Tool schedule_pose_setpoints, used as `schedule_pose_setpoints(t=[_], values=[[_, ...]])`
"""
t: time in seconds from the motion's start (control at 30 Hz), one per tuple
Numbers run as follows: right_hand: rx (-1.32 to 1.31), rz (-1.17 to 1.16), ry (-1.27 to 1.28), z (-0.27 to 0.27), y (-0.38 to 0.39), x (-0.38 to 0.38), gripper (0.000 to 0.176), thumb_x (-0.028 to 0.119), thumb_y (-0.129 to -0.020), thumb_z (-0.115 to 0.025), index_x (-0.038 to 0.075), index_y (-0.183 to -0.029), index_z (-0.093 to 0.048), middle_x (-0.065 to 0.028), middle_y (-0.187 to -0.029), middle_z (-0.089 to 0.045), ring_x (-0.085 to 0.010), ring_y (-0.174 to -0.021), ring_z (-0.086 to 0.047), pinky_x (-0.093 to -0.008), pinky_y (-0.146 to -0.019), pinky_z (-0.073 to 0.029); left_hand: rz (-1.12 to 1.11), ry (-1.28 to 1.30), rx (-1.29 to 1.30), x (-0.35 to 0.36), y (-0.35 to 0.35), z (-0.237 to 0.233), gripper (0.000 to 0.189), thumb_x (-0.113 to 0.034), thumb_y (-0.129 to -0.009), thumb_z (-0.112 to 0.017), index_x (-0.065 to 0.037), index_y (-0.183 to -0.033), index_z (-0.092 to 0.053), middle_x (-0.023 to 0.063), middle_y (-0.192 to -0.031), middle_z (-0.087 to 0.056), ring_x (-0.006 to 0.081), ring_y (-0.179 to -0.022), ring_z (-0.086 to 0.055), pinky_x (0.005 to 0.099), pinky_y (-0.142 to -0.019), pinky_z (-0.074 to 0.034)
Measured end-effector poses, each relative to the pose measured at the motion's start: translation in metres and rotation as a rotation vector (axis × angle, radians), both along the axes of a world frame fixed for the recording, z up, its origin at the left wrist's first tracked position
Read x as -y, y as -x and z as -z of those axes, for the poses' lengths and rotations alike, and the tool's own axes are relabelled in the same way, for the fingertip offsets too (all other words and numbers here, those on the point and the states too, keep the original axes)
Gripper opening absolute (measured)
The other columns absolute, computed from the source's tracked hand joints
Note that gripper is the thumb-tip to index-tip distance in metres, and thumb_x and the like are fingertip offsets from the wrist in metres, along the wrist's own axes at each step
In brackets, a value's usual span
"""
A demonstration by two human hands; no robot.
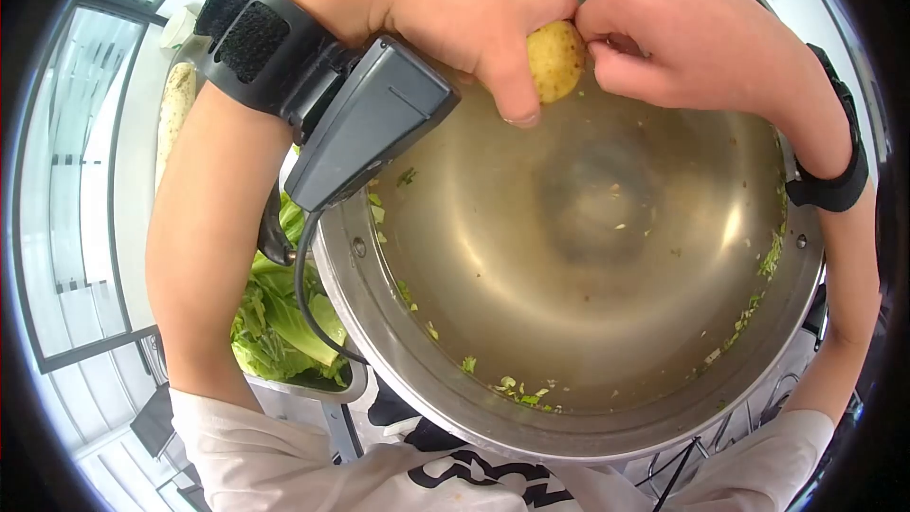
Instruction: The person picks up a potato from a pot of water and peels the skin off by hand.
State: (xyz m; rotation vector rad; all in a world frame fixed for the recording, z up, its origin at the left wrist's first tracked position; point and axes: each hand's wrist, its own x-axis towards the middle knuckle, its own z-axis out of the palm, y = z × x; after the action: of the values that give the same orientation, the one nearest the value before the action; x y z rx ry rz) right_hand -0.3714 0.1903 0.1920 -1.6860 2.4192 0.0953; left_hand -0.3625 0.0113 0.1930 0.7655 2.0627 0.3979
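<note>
Above the far part of a large metal pot [370, 303], my left hand [464, 24] holds a yellow potato [555, 62] with dark specks, its thumb lying along the near-left side. My right hand [664, 33] is at the potato's right side, its fingers curled in a pinch; whatever they may hold is hidden. Cloudy water [569, 284] stands in the pot, with green leaf bits [521, 393] floating mostly along the near and right edges.
Left of the pot, leafy greens [284, 322] lie in a metal tray [355, 387]. A long pale root vegetable [176, 109] is at the far left. A black device with a cable [374, 118] is strapped to my left wrist, over the pot's left rim.
</note>
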Motion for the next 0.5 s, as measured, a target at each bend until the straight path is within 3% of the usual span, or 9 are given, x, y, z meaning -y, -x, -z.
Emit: schedule_pose_setpoints(t=[0.1,0.23,0.4,0.5], values=[[-0.034,-0.006,-0.010,0.003,0.000,-0.002,0.032,0.025,-0.089,-0.061,-0.001,-0.071,-0.069,-0.0182,-0.062,-0.065,-0.0374,-0.061,-0.064,-0.0443,-0.061,-0.054,0.048,-0.200,-0.035,0.015,-0.003,0.008,0.028,-0.019,-0.082,-0.072,0.003,-0.098,-0.063,0.0081,-0.077,-0.063,0.0181,-0.071,-0.057,0.0342,-0.066,-0.047],[0.033,-0.010,-0.031,-0.003,0.001,-0.002,0.024,0.021,-0.088,-0.063,0.001,-0.076,-0.070,-0.0170,-0.067,-0.067,-0.0371,-0.066,-0.066,-0.0448,-0.064,-0.054,0.056,-0.269,-0.110,0.017,-0.011,0.009,0.034,-0.017,-0.080,-0.073,0.003,-0.105,-0.062,0.0088,-0.082,-0.065,0.0193,-0.075,-0.058,0.0339,-0.069,-0.048],[0.126,-0.046,-0.012,0.000,0.017,-0.005,0.020,0.020,-0.087,-0.066,0.001,-0.084,-0.070,-0.0165,-0.073,-0.069,-0.0369,-0.069,-0.066,-0.0447,-0.066,-0.054,-0.013,-0.075,-0.055,0.003,-0.002,0.004,0.035,-0.016,-0.078,-0.073,0.003,-0.105,-0.062,0.0094,-0.082,-0.065,0.0198,-0.077,-0.060,0.0340,-0.070,-0.049],[0.015,-0.035,0.027,0.001,0.001,-0.007,0.027,0.025,-0.088,-0.066,-0.001,-0.084,-0.069,-0.0179,-0.072,-0.068,-0.0371,-0.068,-0.066,-0.0447,-0.065,-0.054,0.081,-0.239,-0.100,0.017,-0.006,0.010,0.035,-0.016,-0.078,-0.073,0.004,-0.104,-0.062,0.0107,-0.081,-0.065,0.0202,-0.076,-0.060,0.0344,-0.069,-0.049]])
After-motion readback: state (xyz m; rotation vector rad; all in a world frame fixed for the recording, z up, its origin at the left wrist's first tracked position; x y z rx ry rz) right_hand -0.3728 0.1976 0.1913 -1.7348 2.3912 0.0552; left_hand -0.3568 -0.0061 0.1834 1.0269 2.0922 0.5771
